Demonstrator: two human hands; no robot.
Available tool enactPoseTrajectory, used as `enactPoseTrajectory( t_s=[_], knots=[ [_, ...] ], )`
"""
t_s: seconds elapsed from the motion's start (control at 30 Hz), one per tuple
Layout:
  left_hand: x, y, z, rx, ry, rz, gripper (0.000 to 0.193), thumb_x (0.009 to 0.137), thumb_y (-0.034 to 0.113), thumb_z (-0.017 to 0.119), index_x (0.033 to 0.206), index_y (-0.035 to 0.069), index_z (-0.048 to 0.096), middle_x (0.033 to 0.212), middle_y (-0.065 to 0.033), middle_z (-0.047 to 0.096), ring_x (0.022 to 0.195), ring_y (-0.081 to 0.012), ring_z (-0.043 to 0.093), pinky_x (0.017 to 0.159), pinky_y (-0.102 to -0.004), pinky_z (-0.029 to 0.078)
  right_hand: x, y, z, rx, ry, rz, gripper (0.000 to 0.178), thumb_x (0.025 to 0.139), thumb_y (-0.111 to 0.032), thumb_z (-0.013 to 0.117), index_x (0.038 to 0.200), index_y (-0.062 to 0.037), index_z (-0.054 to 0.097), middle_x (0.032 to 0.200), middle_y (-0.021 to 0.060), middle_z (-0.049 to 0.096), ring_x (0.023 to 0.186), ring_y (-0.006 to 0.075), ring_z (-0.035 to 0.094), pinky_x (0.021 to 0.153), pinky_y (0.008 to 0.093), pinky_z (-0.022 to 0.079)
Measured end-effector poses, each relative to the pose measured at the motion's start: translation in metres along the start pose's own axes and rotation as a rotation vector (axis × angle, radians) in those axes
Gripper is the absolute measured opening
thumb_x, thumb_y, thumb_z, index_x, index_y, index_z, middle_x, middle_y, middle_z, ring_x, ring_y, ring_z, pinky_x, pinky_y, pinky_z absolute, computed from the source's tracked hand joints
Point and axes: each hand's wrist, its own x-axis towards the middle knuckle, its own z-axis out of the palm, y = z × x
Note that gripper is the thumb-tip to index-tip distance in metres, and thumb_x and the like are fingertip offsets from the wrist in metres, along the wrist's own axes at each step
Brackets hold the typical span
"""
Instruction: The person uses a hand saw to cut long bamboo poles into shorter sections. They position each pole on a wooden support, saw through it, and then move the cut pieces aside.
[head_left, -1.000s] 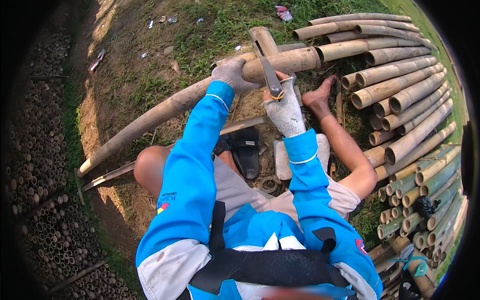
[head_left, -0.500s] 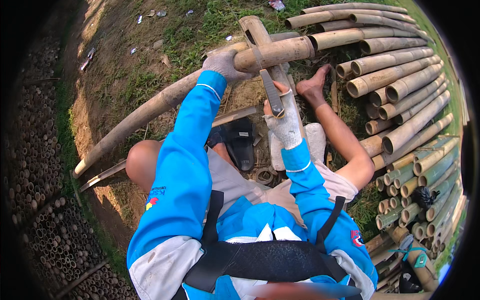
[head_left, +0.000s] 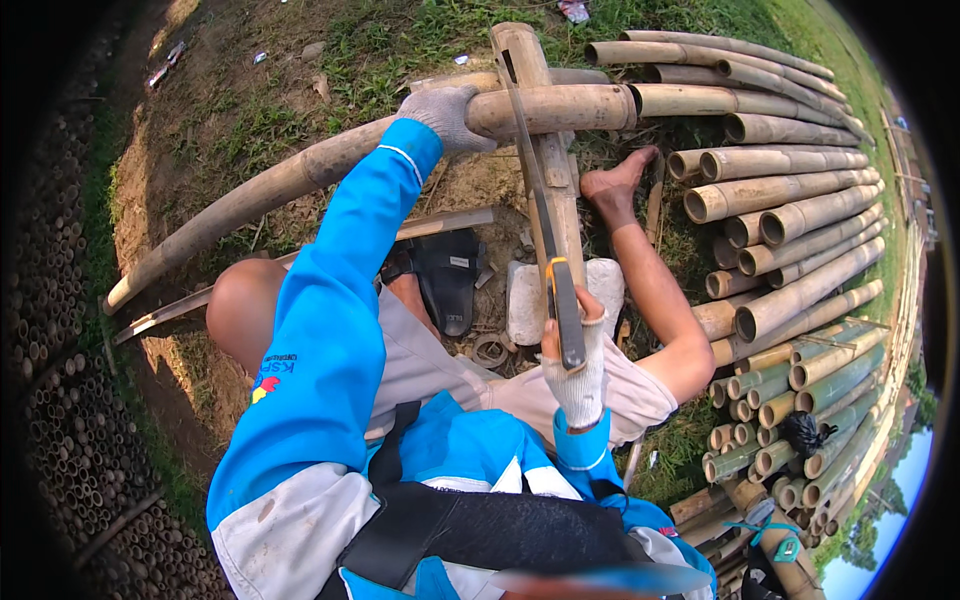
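My left hand (head_left: 447, 116), in a grey knit glove, is wrapped over a long bamboo pole (head_left: 330, 160) and holds it down. The pole rests across a slotted bamboo post (head_left: 522, 48), its cut end pointing right. My right hand (head_left: 577, 372), in a white glove with bare fingertips, is closed on the dark handle of a hand saw (head_left: 566, 318). The saw's long blade runs away from me and lies across the pole, just right of my left hand. Whether the blade has cut into the bamboo I cannot tell.
Cut bamboo poles (head_left: 800, 220) are stacked at the right, with greener ones (head_left: 820, 385) nearer me. Many bamboo ends (head_left: 120, 500) fill the left side. Between my legs lie a black sandal (head_left: 447, 290) and a pale block (head_left: 525, 300). My bare foot (head_left: 618, 180) is beside the post.
My right hand has drawn the saw back toward my body, so more of the blade shows on my side of the pole. My left hand keeps its grip. The view has shifted slightly.
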Motion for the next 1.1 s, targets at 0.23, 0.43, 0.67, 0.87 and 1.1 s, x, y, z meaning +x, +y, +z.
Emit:
enactPoseTrajectory(
  t_s=[0.23, 0.43, 0.67, 0.87, 1.1],
  knots=[
    [-0.005, 0.002, -0.005, 0.002, -0.037, 0.052, 0.101, 0.064, 0.079, 0.09, 0.141, 0.016, 0.075, 0.13, -0.0155, 0.081, 0.118, -0.0358, 0.078, 0.103, -0.0483, 0.063, 0.158, 0.054, 0.083, 0.051, 0.02, -0.179, 0.06, 0.097, 0.002, 0.07, 0.153, -0.0051, 0.049, 0.125, 0.0133, 0.063, 0.106, 0.021, 0.066, 0.1, 0.0379, 0.057],
    [-0.001, 0.001, -0.004, -0.025, -0.019, 0.007, 0.095, 0.066, 0.074, 0.09, 0.141, 0.016, 0.075, 0.127, -0.0176, 0.081, 0.116, -0.0362, 0.078, 0.102, -0.0497, 0.063, -0.117, 0.006, -0.023, -0.034, 0.008, 0.085, 0.063, 0.095, -0.006, 0.071, 0.154, 0.0002, 0.049, 0.138, 0.0197, 0.06, 0.107, 0.0274, 0.064, 0.095, 0.0408, 0.054],
    [-0.021, 0.011, -0.005, -0.076, -0.01, -0.011, 0.095, 0.067, 0.071, 0.09, 0.142, 0.017, 0.072, 0.127, -0.0174, 0.081, 0.116, -0.0372, 0.078, 0.1, -0.0502, 0.063, 0.102, 0.022, 0.054, 0.112, -0.018, 0.086, 0.055, 0.1, 0.0, 0.069, 0.152, -0.0025, 0.052, 0.128, 0.0184, 0.062, 0.107, 0.0274, 0.065, 0.099, 0.0397, 0.054],
    [-0.014, 0.007, -0.012, -0.05, -0.027, 0.031, 0.09, 0.067, 0.071, 0.09, 0.136, 0.015, 0.075, 0.125, -0.0185, 0.081, 0.115, -0.0383, 0.078, 0.1, -0.0503, 0.062, 0.12, 0.065, 0.074, 0.066, -0.014, -0.031, 0.058, 0.097, 0.002, 0.068, 0.152, -0.0031, 0.051, 0.132, 0.0155, 0.063, 0.111, 0.0239, 0.067, 0.101, 0.0365, 0.056],
    [0.001, -0.001, -0.007, -0.029, -0.111, 0.03, 0.101, 0.065, 0.076, 0.089, 0.143, 0.015, 0.073, 0.126, -0.0192, 0.081, 0.116, -0.0381, 0.078, 0.102, -0.0503, 0.062, -0.129, -0.007, -0.024, 0.0, 0.019, 0.048, 0.062, 0.095, -0.007, 0.073, 0.151, 0.0017, 0.049, 0.133, 0.0176, 0.062, 0.1, 0.0233, 0.067, 0.086, 0.0353, 0.055]
  ],
)
